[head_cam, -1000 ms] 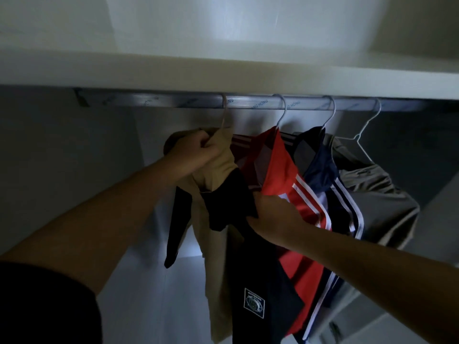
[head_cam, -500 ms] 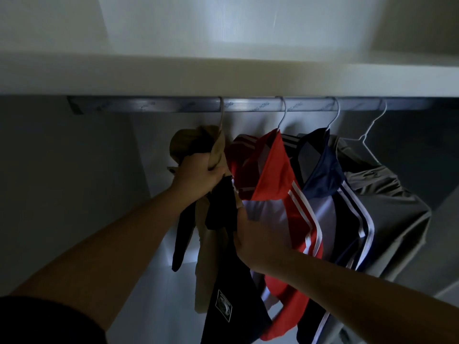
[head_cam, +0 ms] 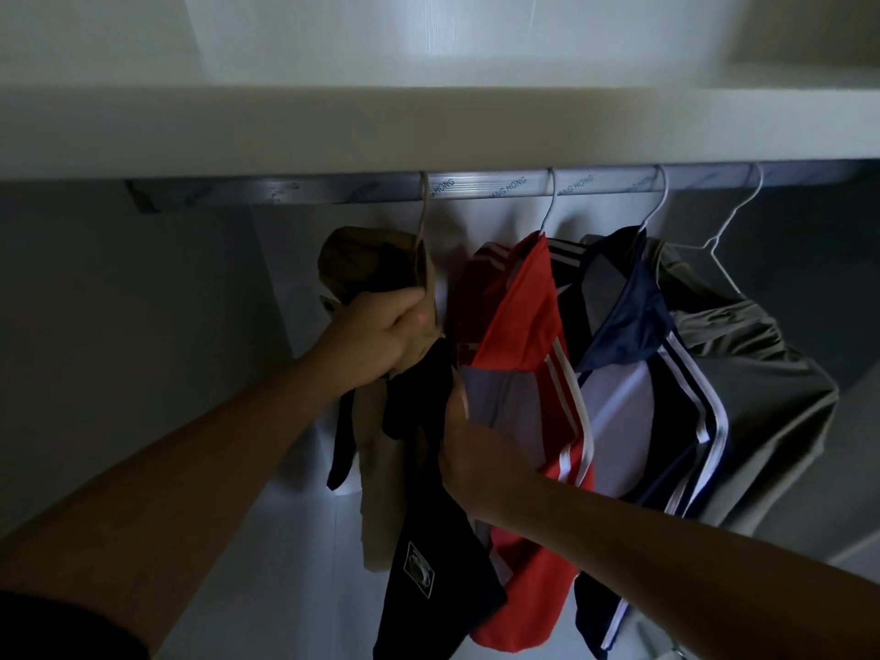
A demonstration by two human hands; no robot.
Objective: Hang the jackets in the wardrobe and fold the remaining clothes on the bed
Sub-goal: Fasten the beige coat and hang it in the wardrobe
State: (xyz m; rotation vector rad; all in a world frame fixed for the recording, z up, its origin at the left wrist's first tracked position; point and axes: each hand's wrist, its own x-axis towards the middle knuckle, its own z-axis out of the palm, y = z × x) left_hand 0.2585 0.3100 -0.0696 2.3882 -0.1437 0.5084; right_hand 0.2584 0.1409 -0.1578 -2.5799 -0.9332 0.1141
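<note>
A tan-and-black jacket [head_cam: 381,473] hangs from a hanger hooked on the wardrobe rail [head_cam: 333,190], leftmost of the row. My left hand [head_cam: 381,335] grips its bunched collar just below the hook. My right hand [head_cam: 471,450] holds the jacket's dark front panel lower down, its fingers hidden in the cloth. To the right hang a red jacket with white stripes [head_cam: 519,373], a navy striped jacket [head_cam: 666,421] and a grey garment [head_cam: 762,412].
A white shelf [head_cam: 428,126] runs right above the rail. The wardrobe's left wall [head_cam: 119,350] and back panel are pale. The rail's left stretch carries no hangers. A white ledge [head_cam: 857,540] shows at the lower right.
The tan jacket's hanger has settled on the rail. My left hand slid lower on the collar and my right hand shifted left and up along the dark panel.
</note>
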